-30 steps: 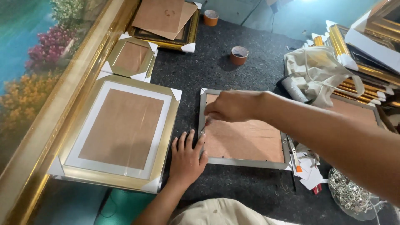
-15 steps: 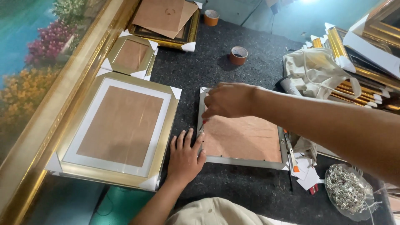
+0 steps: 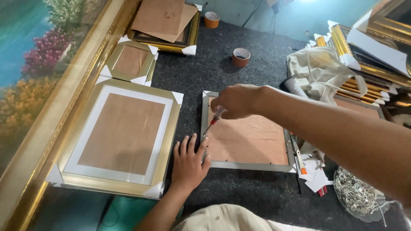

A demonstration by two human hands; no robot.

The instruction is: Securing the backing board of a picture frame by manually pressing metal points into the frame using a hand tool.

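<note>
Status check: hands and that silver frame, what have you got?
Left hand flat on the mat, against the silver frame. Right hand holds a screwdriver, tip at the frame's left rail. Nothing lies on the backing.

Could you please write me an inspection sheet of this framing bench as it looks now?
Surface: dark felt-like table, speckled with bits.
Job's things: silver frame lying face down, brown backing up; red-handled screwdriver with its tip at the frame's left rail.
Clutter: two gold frames at left, two tape rolls, paper scraps, heap of small metal parts.
Hands: left hand flat beside the frame's left rail; right hand grips the screwdriver.
Cables: nothing seen.
Surroundings: large gold-framed painting at left, stacked gold mouldings at right.
</note>
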